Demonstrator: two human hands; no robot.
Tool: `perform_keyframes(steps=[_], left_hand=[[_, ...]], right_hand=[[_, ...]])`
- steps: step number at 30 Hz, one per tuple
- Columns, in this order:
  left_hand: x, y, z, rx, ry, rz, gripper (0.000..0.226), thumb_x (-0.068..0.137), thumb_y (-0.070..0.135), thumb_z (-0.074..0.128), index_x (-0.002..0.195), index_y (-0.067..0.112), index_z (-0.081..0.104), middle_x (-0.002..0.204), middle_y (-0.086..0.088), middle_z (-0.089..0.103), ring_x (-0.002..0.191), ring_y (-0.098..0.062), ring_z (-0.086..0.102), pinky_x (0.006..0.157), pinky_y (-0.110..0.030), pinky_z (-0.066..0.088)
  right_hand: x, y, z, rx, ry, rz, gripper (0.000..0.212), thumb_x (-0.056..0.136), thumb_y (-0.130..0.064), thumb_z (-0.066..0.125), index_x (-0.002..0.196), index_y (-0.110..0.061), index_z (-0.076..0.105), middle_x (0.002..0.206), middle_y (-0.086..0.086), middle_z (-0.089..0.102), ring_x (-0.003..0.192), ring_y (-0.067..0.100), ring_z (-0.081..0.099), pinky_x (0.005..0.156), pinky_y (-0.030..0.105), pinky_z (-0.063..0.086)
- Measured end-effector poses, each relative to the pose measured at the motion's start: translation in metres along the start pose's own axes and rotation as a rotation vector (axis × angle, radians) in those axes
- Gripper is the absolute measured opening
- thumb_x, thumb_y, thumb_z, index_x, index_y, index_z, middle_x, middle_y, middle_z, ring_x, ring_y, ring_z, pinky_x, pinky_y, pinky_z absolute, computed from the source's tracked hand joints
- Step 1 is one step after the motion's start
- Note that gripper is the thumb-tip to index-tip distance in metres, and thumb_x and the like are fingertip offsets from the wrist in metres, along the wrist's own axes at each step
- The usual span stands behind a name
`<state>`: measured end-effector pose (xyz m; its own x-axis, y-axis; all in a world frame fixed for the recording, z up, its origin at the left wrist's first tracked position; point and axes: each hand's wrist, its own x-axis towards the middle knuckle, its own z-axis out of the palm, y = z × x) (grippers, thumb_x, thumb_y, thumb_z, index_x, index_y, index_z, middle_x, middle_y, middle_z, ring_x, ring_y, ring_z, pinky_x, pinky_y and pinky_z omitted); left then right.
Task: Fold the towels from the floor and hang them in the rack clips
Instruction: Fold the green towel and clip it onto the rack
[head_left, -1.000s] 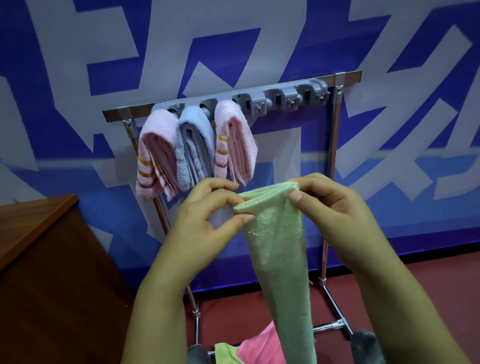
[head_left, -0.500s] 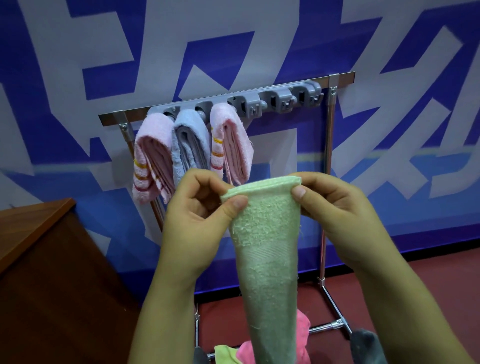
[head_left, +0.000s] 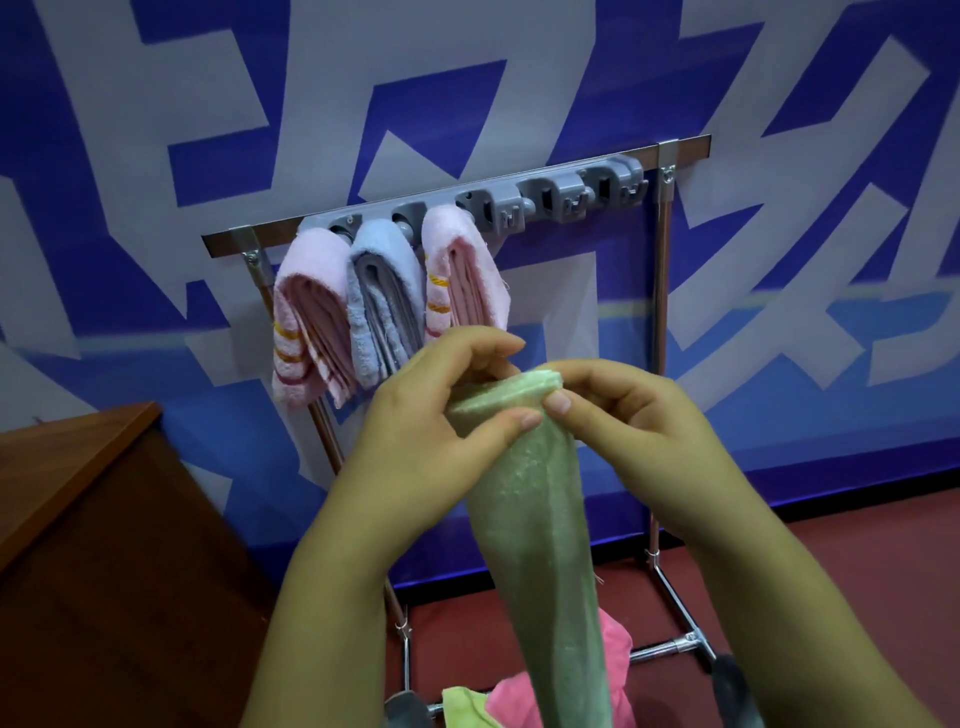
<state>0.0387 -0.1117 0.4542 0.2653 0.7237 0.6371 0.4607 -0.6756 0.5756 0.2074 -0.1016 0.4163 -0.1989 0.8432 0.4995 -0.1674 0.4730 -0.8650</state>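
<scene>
Both hands pinch the folded top edge of a long pale-green terry towel (head_left: 524, 499). The left hand (head_left: 431, 415) clamps the left part of that edge between thumb and curled fingers; the right hand (head_left: 623, 421) clamps the right part, its thumb pressed on the near face. The two thumbs lie close together, so the layers are gathered into a narrow, thick bundle, a shape that appears suited to being pushed into a clip. The rest of the towel hangs straight down between the forearms, its weight keeping the fold flat; its lower end leaves the picture.

The towel is held in the air in front of, and below, the grey plastic clip strip on the chrome rack bar (head_left: 680, 148), not yet touching it. Three clips at the left are filled: a folded pink striped towel (head_left: 306, 322), a folded light-blue towel (head_left: 382, 306) and a second pink towel with orange bands (head_left: 462, 275), hung side by side and touching. Next to them the first free grey clip (head_left: 498, 210) stands open-mouthed, probably the intended seat, with more free clips to its right.

On the red floor (head_left: 857, 561) below, a bright pink cloth (head_left: 613, 660) and a yellow-green cloth (head_left: 462, 701) lie heaped by the rack's foot, evidently awaiting folding. A brown wooden cabinet (head_left: 78, 467) stands at the left, and a blue-and-white printed wall (head_left: 156, 104) backs the rack.
</scene>
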Motion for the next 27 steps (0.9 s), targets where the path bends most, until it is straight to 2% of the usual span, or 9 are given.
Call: perform_keyframes(steps=[5, 8, 11, 14, 16, 20, 21, 24, 27], left_hand=[[0.011, 0.000, 0.005, 0.077, -0.060, 0.025, 0.028, 0.073, 0.022, 0.070, 0.100, 0.028, 0.062, 0.089, 0.009, 0.064, 0.086, -0.005, 0.060, 0.079, -0.016, 0.046], [0.021, 0.003, 0.009, 0.059, -0.064, 0.013, 0.027, 0.073, 0.020, 0.068, 0.095, 0.033, 0.060, 0.088, 0.010, 0.063, 0.084, -0.004, 0.060, 0.079, -0.020, 0.047], [0.032, 0.006, 0.010, 0.027, -0.024, -0.005, 0.029, 0.073, 0.020, 0.068, 0.093, 0.037, 0.057, 0.091, 0.004, 0.064, 0.087, -0.012, 0.061, 0.082, -0.032, 0.051], [0.038, 0.011, 0.007, 0.035, 0.002, 0.018, 0.030, 0.073, 0.018, 0.068, 0.092, 0.038, 0.056, 0.092, 0.001, 0.064, 0.086, -0.014, 0.061, 0.083, -0.031, 0.051], [0.041, 0.013, 0.006, 0.046, 0.003, 0.031, 0.031, 0.074, 0.017, 0.068, 0.093, 0.038, 0.055, 0.091, 0.000, 0.063, 0.086, -0.014, 0.061, 0.083, -0.030, 0.051], [0.044, 0.012, 0.002, 0.065, 0.010, 0.028, 0.030, 0.074, 0.018, 0.069, 0.093, 0.038, 0.056, 0.091, 0.004, 0.064, 0.087, -0.013, 0.061, 0.085, -0.036, 0.052], [0.045, 0.012, 0.001, 0.062, 0.019, 0.027, 0.030, 0.074, 0.018, 0.069, 0.093, 0.039, 0.056, 0.090, 0.006, 0.063, 0.087, -0.011, 0.061, 0.085, -0.036, 0.052], [0.047, 0.011, -0.004, 0.061, 0.054, 0.026, 0.030, 0.075, 0.018, 0.071, 0.093, 0.037, 0.057, 0.089, 0.010, 0.062, 0.086, -0.010, 0.060, 0.084, -0.037, 0.052], [0.049, 0.010, -0.009, 0.078, 0.067, 0.031, 0.032, 0.078, 0.015, 0.072, 0.094, 0.037, 0.056, 0.088, 0.011, 0.061, 0.084, -0.007, 0.059, 0.080, -0.034, 0.052]], right_hand=[[-0.001, 0.003, -0.003, 0.068, 0.029, -0.017, 0.022, 0.085, -0.014, 0.057, 0.103, -0.006, 0.067, 0.094, 0.002, 0.074, 0.091, 0.012, 0.069, 0.077, 0.020, 0.052], [0.000, 0.016, -0.014, 0.131, 0.019, 0.009, 0.024, 0.092, -0.018, 0.049, 0.108, -0.012, 0.067, 0.100, 0.004, 0.072, 0.097, 0.016, 0.067, 0.083, 0.026, 0.053], [-0.007, 0.041, -0.029, 0.106, -0.035, 0.128, 0.025, 0.090, -0.017, 0.052, 0.113, -0.017, 0.063, 0.099, 0.005, 0.069, 0.093, 0.016, 0.065, 0.083, 0.027, 0.052], [-0.021, 0.070, -0.036, 0.055, -0.055, 0.288, 0.024, 0.090, -0.004, 0.057, 0.113, -0.009, 0.061, 0.099, 0.007, 0.070, 0.091, 0.014, 0.065, 0.080, 0.026, 0.053], [-0.028, 0.083, -0.037, -0.004, -0.005, 0.327, 0.021, 0.087, 0.001, 0.059, 0.106, -0.006, 0.063, 0.094, 0.005, 0.070, 0.086, 0.012, 0.064, 0.076, 0.024, 0.053], [-0.029, 0.093, -0.040, -0.121, 0.140, 0.323, 0.021, 0.078, -0.001, 0.071, 0.092, -0.016, 0.067, 0.083, 0.013, 0.065, 0.078, 0.020, 0.061, 0.080, 0.042, 0.051], [-0.028, 0.094, -0.040, -0.150, 0.153, 0.304, 0.022, 0.075, -0.005, 0.073, 0.091, -0.020, 0.068, 0.081, 0.012, 0.064, 0.077, 0.018, 0.060, 0.081, 0.042, 0.051], [-0.027, 0.093, -0.036, -0.243, 0.149, 0.249, 0.021, 0.069, -0.020, 0.075, 0.087, -0.026, 0.066, 0.083, 0.005, 0.065, 0.079, 0.010, 0.060, 0.080, 0.034, 0.051], [-0.028, 0.094, -0.031, -0.273, 0.116, 0.208, 0.014, 0.076, -0.018, 0.075, 0.084, -0.021, 0.063, 0.088, 0.008, 0.066, 0.080, 0.010, 0.060, 0.078, 0.032, 0.049]])
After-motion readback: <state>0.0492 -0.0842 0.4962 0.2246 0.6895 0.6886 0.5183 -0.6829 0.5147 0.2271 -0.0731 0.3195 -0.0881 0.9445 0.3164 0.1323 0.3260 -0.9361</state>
